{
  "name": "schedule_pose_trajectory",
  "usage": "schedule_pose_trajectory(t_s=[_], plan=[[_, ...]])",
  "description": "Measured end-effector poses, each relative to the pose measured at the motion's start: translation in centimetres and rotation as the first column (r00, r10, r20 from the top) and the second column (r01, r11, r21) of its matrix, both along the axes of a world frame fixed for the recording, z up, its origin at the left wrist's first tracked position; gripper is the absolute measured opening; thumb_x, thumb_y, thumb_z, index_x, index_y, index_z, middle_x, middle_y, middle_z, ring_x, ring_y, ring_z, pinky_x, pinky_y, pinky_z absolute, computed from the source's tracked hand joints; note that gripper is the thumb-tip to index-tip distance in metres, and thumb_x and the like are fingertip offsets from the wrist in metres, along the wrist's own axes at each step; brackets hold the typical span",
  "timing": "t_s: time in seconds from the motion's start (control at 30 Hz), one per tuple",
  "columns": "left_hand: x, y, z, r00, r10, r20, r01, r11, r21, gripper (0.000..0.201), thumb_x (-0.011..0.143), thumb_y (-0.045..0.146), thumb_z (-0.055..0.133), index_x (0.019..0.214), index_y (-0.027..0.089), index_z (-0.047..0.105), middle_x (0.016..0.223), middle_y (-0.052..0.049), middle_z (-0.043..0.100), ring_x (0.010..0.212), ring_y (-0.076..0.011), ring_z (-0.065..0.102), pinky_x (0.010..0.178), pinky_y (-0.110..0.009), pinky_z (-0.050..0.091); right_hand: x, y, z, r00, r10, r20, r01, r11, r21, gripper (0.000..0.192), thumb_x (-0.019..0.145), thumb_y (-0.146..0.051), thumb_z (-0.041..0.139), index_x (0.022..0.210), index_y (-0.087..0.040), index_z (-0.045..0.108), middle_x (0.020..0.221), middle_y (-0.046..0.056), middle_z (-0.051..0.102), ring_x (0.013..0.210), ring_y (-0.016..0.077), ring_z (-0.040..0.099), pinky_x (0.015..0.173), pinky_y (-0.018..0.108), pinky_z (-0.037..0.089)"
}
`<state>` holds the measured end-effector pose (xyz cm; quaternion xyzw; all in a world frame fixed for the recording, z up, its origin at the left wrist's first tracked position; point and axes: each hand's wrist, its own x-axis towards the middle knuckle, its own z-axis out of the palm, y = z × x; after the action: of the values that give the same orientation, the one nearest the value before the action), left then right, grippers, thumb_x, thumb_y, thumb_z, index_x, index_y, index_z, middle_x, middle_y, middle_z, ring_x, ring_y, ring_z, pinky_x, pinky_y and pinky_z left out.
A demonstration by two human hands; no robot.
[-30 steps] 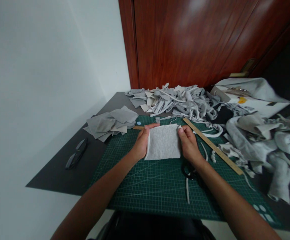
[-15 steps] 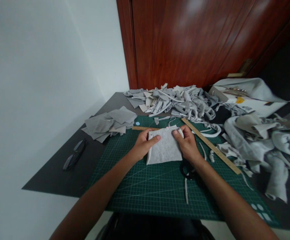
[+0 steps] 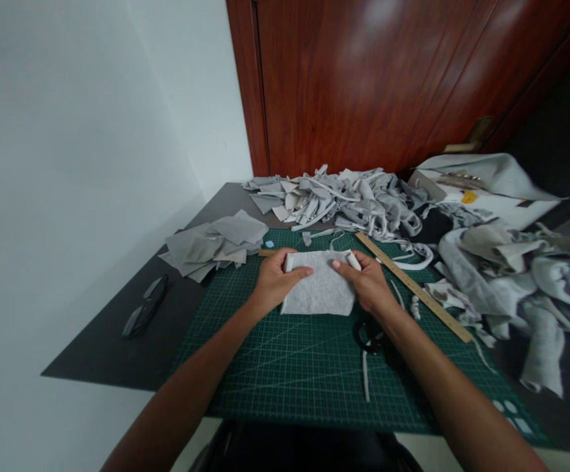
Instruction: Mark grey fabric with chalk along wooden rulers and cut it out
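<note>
A light grey piece of fabric (image 3: pixel 320 288) is held up over the green cutting mat (image 3: pixel 285 373), its lower edge hanging free. My left hand (image 3: pixel 275 278) grips its left top corner, thumb lying across the front. On the other side my right hand (image 3: pixel 366 282) pinches the right top corner, where the edge curls over. Black scissor handles (image 3: pixel 367 337) lie on the mat just below my right wrist, partly hidden by the arm. A thin fabric strip (image 3: pixel 366 377) runs down from them.
A wooden ruler (image 3: pixel 415 288) lies slantwise at the right. Cut fabric pieces (image 3: pixel 216 242) are stacked at the left, near eyeglasses (image 3: pixel 145 307). Fabric scraps (image 3: pixel 334 196) heap along the back, and more cloth (image 3: pixel 511 282) piles at the right before a white box (image 3: pixel 486 196).
Both hands still hold the fabric. It has shifted slightly left, and its lower edge sits a little higher. The side edges are now folded or curled near the top corners.
</note>
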<state>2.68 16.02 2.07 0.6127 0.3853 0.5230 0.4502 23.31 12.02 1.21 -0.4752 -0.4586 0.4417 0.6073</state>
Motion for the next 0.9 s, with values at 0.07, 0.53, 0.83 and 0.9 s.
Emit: schedule_pose_trajectory(t_s=[0.07, 0.53, 0.83, 0.9], plan=[[-0.4, 0.2, 0.1, 0.997, -0.04, -0.068, 0.04, 0.999, 0.0, 0.036, 0.062, 0.04, 0.092, 0.08, 0.018, 0.071, 0.071, 0.001, 0.063, 0.068, -0.0158, 0.056, 0.062, -0.026, 0.04, 0.4, 0.0, 0.0, 1.0, 0.002, -0.007, -0.002, 0.999, 0.039, 0.041, 0.071, -0.054, 0.087, 0.079, -0.026, 0.06, 0.069, -0.005, 0.055, 0.062, 0.0165, 0.047, 0.059, 0.03, 0.036], [-1.2, 1.3, 1.0, 0.892, 0.043, 0.449, -0.013, 0.998, -0.069, 0.044, 0.068, 0.049, 0.092, 0.08, 0.019, 0.062, 0.072, 0.004, 0.062, 0.066, -0.0105, 0.057, 0.063, -0.023, 0.046, 1.5, 0.3, 0.9, 0.951, -0.311, 0.005, 0.278, 0.858, 0.432, 0.032, 0.085, -0.046, 0.08, 0.094, -0.028, 0.056, 0.086, -0.003, 0.054, 0.078, 0.0174, 0.051, 0.073, 0.031, 0.041], [-1.9, 1.9, 0.7, 0.906, -0.009, 0.423, 0.057, 0.993, -0.101, 0.055, 0.068, 0.044, 0.092, 0.105, 0.023, 0.057, 0.072, 0.007, 0.058, 0.057, -0.0087, 0.053, 0.052, -0.021, 0.045, 2.0, 0.9, 0.3, 0.94, -0.34, 0.01, 0.306, 0.858, 0.413, 0.036, 0.084, -0.055, 0.077, 0.091, -0.025, 0.059, 0.081, -0.003, 0.055, 0.073, 0.0165, 0.05, 0.07, 0.03, 0.042], [-1.3, 1.5, -0.1, 0.945, -0.018, 0.326, 0.064, 0.989, -0.131, 0.059, 0.068, 0.045, 0.092, 0.111, 0.022, 0.058, 0.085, 0.002, 0.064, 0.072, -0.0127, 0.062, 0.066, -0.027, 0.053, 1.6, 0.7, 0.4, 0.965, -0.263, 0.02, 0.236, 0.893, 0.383, 0.037, 0.083, -0.056, 0.079, 0.09, -0.026, 0.058, 0.08, -0.003, 0.055, 0.071, 0.0165, 0.05, 0.067, 0.029, 0.042]])
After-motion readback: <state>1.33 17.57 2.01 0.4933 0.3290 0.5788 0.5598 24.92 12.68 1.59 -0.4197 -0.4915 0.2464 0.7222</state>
